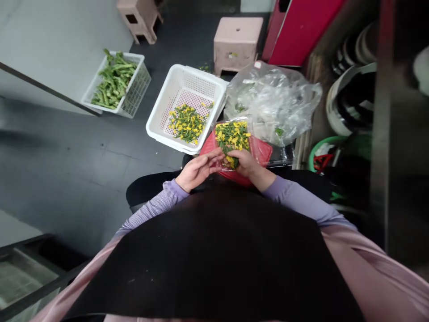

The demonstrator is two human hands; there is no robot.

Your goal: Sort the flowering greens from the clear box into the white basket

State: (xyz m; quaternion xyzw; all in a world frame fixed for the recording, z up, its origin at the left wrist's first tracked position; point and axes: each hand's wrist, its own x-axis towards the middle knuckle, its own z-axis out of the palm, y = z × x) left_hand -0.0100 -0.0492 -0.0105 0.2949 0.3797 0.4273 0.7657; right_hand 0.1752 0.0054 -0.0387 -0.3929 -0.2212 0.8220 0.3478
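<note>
A clear plastic tray (254, 150) filled with yellow-flowered greens (233, 134) rests on a red board or lid (264, 154) at my lap. My left hand (200, 170) lies along the tray's near left side, its fingers stretched toward the greens. At the near right corner my right hand (247, 163) has its fingers closed on a small bunch of the flowering greens (231, 161) inside the tray. The fingertips are partly hidden among the stems. Just beyond, a white perforated basket (156, 117) holds more loose yellow-flowered greens (189, 124).
Right of the basket lies a large clear plastic bag (275, 103). A pink stool (237, 42) stands behind it, and another stool (139, 18) is farther left. A white basket of thick green stems (115, 82) sits by the wall. Buckets (335, 107) line the right side.
</note>
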